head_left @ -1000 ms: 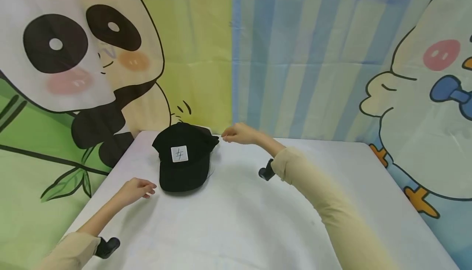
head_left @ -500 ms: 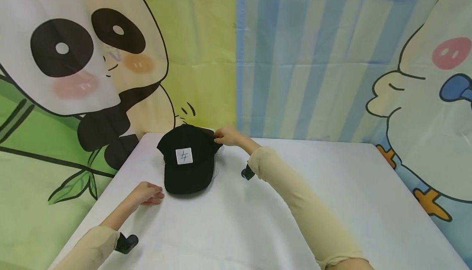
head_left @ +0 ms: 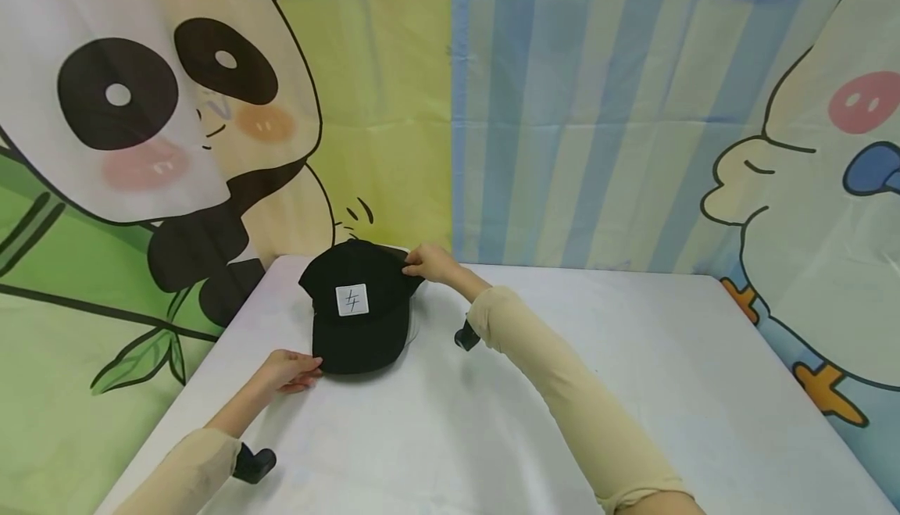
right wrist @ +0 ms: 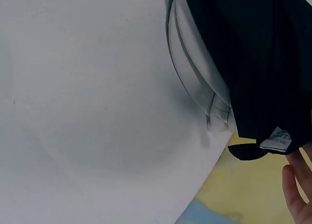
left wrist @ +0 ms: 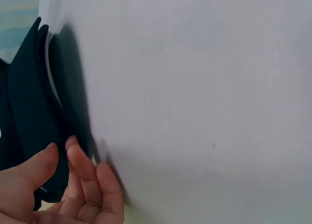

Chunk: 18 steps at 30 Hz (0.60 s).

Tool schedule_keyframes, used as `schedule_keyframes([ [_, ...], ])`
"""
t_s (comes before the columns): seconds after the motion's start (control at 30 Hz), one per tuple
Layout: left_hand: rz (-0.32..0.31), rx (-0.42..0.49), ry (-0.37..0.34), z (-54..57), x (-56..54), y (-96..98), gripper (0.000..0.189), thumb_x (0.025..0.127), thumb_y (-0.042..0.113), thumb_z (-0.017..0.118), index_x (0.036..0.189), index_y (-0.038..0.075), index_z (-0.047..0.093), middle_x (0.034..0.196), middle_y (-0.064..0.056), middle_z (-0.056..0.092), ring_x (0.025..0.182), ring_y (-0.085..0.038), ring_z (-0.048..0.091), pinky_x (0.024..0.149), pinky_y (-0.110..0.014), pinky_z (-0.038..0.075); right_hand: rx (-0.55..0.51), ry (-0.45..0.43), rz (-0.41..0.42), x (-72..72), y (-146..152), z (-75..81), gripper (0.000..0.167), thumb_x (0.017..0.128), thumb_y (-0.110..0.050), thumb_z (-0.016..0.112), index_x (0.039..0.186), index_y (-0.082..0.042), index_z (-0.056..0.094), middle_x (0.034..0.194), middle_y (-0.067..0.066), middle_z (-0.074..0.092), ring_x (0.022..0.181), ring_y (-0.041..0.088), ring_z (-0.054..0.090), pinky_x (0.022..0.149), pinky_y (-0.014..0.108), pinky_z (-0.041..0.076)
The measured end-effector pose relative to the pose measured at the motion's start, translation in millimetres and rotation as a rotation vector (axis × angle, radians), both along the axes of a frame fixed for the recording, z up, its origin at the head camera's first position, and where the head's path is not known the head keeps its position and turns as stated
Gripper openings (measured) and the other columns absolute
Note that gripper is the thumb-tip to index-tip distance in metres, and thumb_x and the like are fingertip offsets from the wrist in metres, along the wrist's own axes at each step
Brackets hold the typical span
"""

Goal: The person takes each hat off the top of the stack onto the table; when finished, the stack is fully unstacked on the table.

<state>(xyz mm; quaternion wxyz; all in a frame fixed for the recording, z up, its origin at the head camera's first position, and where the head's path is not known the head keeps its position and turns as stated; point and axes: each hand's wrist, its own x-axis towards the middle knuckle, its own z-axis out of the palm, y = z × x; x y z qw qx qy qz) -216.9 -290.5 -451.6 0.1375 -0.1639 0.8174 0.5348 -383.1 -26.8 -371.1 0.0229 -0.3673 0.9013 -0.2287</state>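
Pointing its brim (head_left: 355, 347) to the near side, long axis running near-to-far, the black cap (head_left: 380, 312) lies far left on the surface (head_left: 394, 437) — left hand (head_left: 291, 372) pinching the near-left brim corner, right hand (head_left: 437, 263) the far-right crown (head_left: 355, 265) edge — neither hand nearer.

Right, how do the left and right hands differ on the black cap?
The left hand pinches the near left corner of the brim, while the right hand grips the far right edge of the black cap. The right hand is farther forward than the left hand. Both hold the black cap, and both arms have cream sleeves.
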Motion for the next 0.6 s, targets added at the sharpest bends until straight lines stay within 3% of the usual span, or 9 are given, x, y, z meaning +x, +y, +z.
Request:
schedule_keyframes([
  [0.1, -0.012, 0.039, -0.008, -3.6, -1.8, -2.7, 0.035, 0.079, 0.026, 0.066, 0.089, -0.007, 0.058, 0.07, -0.002, 0.063, 0.055, -0.011, 0.052, 0.055, -0.024, 0.048, 0.011, 0.032, -0.01, 0.2, 0.8, 0.9, 0.022, 0.085, -0.021, 0.059, 0.099, -0.007, 0.067, 0.096, 0.006, 0.065, 0.081, 0.016, 0.06, 0.065, 0.022, 0.047],
  [0.2, 0.0, 0.052, -0.023, -0.4, -1.6, -2.6, 0.042, 0.079, 0.028, 0.066, 0.096, -0.009, 0.055, 0.074, -0.003, 0.063, 0.06, -0.014, 0.049, 0.058, -0.025, 0.048, 0.014, 0.087, -0.008, -0.9, 1.7, 2.7, 0.021, 0.085, -0.021, 0.059, 0.098, -0.007, 0.068, 0.095, 0.005, 0.065, 0.08, 0.015, 0.06, 0.066, 0.022, 0.047],
  [0.37, 0.045, 0.035, -0.045, 14.2, 1.4, 1.5, 0.046, 0.084, 0.027, 0.061, 0.107, -0.01, 0.048, 0.082, -0.005, 0.061, 0.071, -0.017, 0.045, 0.064, -0.027, 0.046, -0.032, 0.11, -0.008, -0.9, 3.9, 8.8, 0.017, 0.086, -0.019, 0.057, 0.089, -0.007, 0.068, 0.079, 0.006, 0.065, 0.063, 0.012, 0.055, 0.055, 0.019, 0.041],
  [0.6, 0.002, 0.057, 0.015, 37.9, 2.9, 1.5, 0.046, 0.086, 0.025, 0.057, 0.111, -0.012, 0.044, 0.088, -0.009, 0.062, 0.069, -0.014, 0.047, 0.067, -0.025, 0.047, -0.167, 0.047, 0.0, 0.0, 10.8, 26.4, 0.02, 0.088, -0.016, 0.055, 0.077, -0.002, 0.065, 0.059, 0.007, 0.053, 0.049, 0.011, 0.039, 0.047, 0.019, 0.03],
])
